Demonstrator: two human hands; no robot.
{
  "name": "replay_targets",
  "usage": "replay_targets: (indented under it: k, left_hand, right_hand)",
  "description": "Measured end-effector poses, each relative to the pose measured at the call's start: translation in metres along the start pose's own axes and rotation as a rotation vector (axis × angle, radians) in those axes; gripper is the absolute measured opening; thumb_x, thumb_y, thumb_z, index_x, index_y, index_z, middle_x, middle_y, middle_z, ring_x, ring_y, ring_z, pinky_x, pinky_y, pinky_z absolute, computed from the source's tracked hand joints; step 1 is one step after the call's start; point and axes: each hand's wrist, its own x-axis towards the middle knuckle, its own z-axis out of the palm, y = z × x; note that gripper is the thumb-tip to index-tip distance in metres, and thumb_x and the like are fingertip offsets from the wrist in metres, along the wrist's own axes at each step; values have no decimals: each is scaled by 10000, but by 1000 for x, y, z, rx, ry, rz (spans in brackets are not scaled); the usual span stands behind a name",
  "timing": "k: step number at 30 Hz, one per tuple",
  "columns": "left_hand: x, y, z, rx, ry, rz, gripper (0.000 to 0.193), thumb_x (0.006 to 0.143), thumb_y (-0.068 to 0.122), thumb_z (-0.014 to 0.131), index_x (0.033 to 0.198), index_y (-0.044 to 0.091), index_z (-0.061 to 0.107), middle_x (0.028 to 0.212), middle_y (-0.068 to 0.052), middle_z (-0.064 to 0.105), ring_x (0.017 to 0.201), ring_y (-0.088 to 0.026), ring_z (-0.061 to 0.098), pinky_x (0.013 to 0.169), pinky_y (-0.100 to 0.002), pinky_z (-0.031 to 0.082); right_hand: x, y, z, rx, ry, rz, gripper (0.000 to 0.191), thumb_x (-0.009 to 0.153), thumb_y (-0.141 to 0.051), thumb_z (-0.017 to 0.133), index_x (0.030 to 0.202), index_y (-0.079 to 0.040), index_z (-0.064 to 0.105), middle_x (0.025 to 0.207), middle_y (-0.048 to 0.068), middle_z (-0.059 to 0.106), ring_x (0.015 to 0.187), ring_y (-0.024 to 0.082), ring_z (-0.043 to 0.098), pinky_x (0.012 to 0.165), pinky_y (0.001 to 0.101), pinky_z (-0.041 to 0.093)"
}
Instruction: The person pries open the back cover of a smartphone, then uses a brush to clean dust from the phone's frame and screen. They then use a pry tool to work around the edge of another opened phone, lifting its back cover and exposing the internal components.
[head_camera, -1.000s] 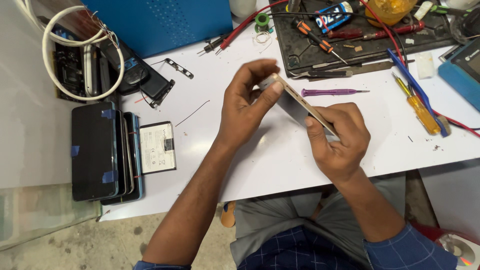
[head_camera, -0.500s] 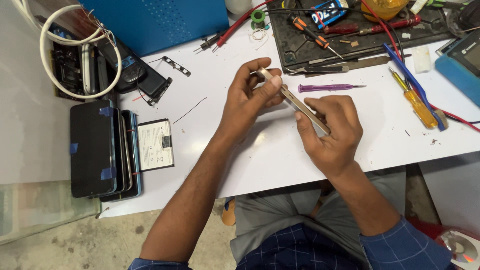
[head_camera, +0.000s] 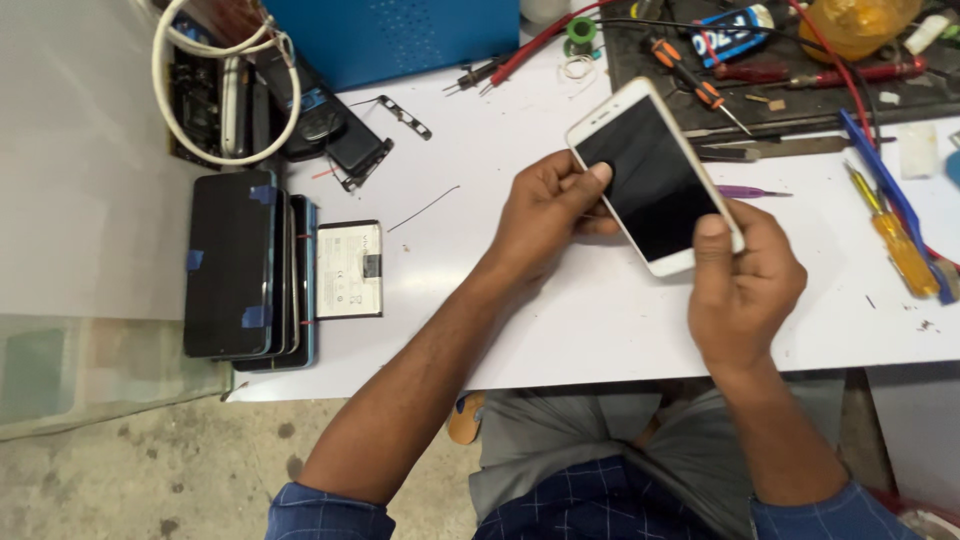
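Both my hands hold a white smartphone (head_camera: 650, 180) with a dark screen facing up, tilted above the white table (head_camera: 560, 300). My left hand (head_camera: 545, 215) grips its left edge, thumb resting on the glass. My right hand (head_camera: 745, 285) holds the lower right corner, thumb pressed on the bottom bezel. The phone hides part of the tools behind it.
A stack of dark phone screens with blue tape (head_camera: 245, 265) and a flat battery (head_camera: 348, 270) lie at the left. A white cable coil (head_camera: 225, 85) sits over phone parts. A dark mat (head_camera: 800, 100) with screwdrivers, a yellow-handled screwdriver (head_camera: 895, 245) and a blue box (head_camera: 400, 35) are behind.
The phone was held edge-on between my hands; it has turned so its dark screen faces up. My right thumb now rests on its lower bezel.
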Motion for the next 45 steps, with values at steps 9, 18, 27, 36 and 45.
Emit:
replay_targets:
  k: [9, 18, 27, 36, 45]
  left_hand:
    - [-5, 4, 0, 16, 72, 20, 242, 1050, 209, 568, 1062, -28, 613, 881, -129, 737, 779, -175, 745, 723, -296, 649]
    - [-13, 4, 14, 69, -39, -22, 511, 975, 349, 667, 1250, -67, 557, 912, -144, 716, 834, -186, 748, 760, -322, 663]
    - [-18, 12, 13, -65, -53, -111, 808, 878, 456, 714, 1377, -72, 363, 1112, -242, 679, 1006, -278, 723, 822, -375, 647]
    - [-17, 12, 12, -81, -58, -140, 796, 896, 450, 679, 1384, -86, 349, 1137, -274, 658, 1025, -303, 725, 874, -408, 638]
    - [-19, 12, 18, -5, 31, 104, 850, 893, 310, 795, 1492, 7, 273, 1267, -153, 571, 1116, -208, 646, 966, -388, 592]
  right_hand:
    - [5, -2, 2, 326, -282, 160, 502, 989, -67, 723, 1345, 81, 401, 1037, 160, 681, 787, 151, 708, 639, 280, 618]
    - [-7, 2, 3, -33, -216, -241, 375, 1050, -57, 743, 1286, 57, 474, 1007, 183, 701, 850, 171, 725, 697, 251, 605]
    - [-3, -22, 10, -295, -196, -381, 228, 972, -35, 775, 1182, 1, 694, 979, 105, 688, 760, 158, 694, 629, 262, 549]
    - [0, -25, 13, -271, -181, -338, 228, 1018, -133, 764, 1195, -6, 694, 1053, 117, 672, 856, 175, 703, 685, 267, 576]
    - [-5, -13, 5, -247, -76, -416, 215, 1071, -207, 735, 1178, -23, 705, 1041, 94, 674, 968, 211, 619, 829, 317, 509]
